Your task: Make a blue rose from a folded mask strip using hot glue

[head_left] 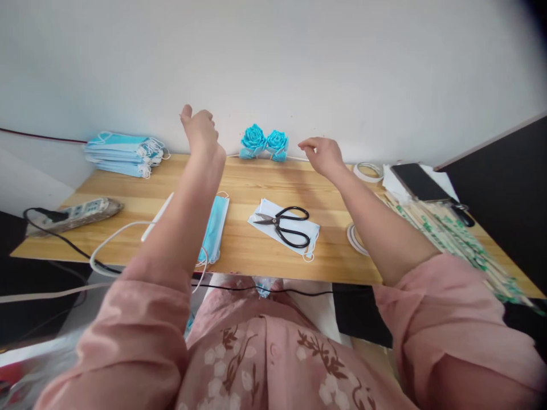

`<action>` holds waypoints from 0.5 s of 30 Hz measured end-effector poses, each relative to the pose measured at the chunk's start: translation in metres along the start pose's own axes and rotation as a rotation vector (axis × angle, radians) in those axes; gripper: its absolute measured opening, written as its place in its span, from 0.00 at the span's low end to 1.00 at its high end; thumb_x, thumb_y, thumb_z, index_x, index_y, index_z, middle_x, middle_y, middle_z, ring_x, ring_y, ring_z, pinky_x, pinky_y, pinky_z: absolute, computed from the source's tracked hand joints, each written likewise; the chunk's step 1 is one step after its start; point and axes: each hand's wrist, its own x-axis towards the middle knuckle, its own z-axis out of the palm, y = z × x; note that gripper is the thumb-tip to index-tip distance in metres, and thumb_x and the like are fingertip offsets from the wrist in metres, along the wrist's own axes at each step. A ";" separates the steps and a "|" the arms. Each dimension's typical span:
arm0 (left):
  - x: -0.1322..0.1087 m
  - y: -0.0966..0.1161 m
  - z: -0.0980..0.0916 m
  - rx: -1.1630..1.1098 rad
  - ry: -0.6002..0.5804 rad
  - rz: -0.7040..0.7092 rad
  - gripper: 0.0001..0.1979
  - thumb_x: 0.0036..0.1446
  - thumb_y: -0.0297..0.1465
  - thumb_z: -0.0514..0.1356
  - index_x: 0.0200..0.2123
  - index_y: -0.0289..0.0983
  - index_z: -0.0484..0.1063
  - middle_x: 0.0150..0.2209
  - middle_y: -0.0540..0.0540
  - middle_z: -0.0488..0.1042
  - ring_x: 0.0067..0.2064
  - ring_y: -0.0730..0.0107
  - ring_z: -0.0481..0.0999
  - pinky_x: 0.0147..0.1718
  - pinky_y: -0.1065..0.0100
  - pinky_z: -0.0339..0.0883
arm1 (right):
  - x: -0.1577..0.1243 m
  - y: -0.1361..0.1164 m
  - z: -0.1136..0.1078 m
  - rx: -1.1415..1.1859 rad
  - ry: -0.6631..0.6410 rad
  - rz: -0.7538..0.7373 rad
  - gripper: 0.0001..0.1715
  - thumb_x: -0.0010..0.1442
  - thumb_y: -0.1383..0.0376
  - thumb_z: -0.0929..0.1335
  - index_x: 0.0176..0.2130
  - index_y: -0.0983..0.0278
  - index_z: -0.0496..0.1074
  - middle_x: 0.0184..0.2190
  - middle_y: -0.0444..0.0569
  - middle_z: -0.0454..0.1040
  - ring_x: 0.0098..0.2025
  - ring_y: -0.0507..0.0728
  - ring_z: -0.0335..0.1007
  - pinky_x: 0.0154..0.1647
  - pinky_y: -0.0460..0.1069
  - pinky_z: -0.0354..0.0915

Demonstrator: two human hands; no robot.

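Note:
My left hand (200,130) is raised in front of the wall, back toward me, its fingers curled; whether anything is in them is hidden. My right hand (323,155) hovers over the table's far edge, thumb and forefinger pinched together, with nothing I can make out between them. Two blue folded roses (253,138) stand between my hands at the wall, touching neither. Nearer to me, black-handled scissors (277,221) lie with blades slightly apart on a white-side-up face mask (265,209). Blue face masks (216,225) lie beside my left forearm, partly covered by it.
A stack of blue masks (117,151) sits at the back left, above a power strip (92,213) with cables. At right are a tape roll (368,172), another roll (355,239), a phone (421,182) and wrapped sticks (461,239). A white cable (100,245) crosses the left front edge.

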 end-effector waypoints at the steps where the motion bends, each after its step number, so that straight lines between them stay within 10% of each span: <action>1: -0.020 0.014 0.001 -0.022 0.032 -0.016 0.33 0.67 0.50 0.53 0.72 0.56 0.50 0.57 0.47 0.74 0.67 0.55 0.67 0.61 0.51 0.66 | -0.001 -0.004 0.001 0.044 0.006 0.010 0.22 0.62 0.67 0.61 0.46 0.61 0.81 0.46 0.51 0.83 0.48 0.64 0.78 0.54 0.61 0.70; 8: -0.175 0.090 0.023 -0.162 -0.099 0.020 0.29 0.68 0.45 0.48 0.71 0.57 0.52 0.60 0.46 0.75 0.59 0.57 0.76 0.55 0.50 0.74 | 0.001 -0.022 0.012 0.227 -0.033 0.068 0.22 0.59 0.69 0.62 0.49 0.65 0.77 0.42 0.53 0.83 0.45 0.60 0.79 0.50 0.57 0.72; 15: -0.186 0.077 0.035 -0.645 -0.061 -0.234 0.16 0.62 0.42 0.56 0.52 0.49 0.68 0.39 0.48 0.79 0.44 0.63 0.80 0.56 0.54 0.75 | -0.015 -0.026 -0.012 0.107 -0.022 0.093 0.23 0.62 0.69 0.61 0.51 0.63 0.78 0.42 0.53 0.83 0.44 0.61 0.78 0.49 0.56 0.70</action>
